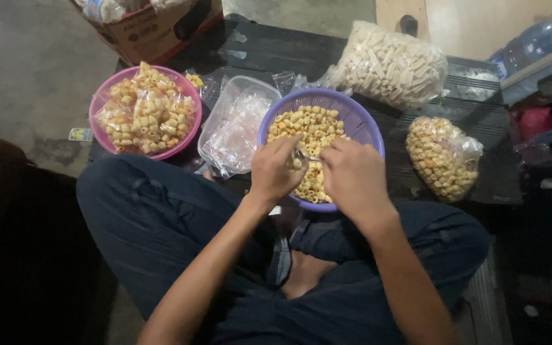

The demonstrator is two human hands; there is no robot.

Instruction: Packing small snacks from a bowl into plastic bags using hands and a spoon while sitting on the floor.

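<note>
Hands meet over the near rim of the purple colander basket (359,118), which holds yellow ring-shaped crackers (308,131): the left hand (276,171) and right hand (352,176) pinch a small clear bag (303,155) between curled fingers. Filling likely goes best with the bag mouth held low over the basket, so strays fall back in; packed bags lie in the pink basket (100,102) left of it.

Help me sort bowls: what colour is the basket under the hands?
Purple, a perforated basket of yellow ring snacks, seen in the head view.
</note>
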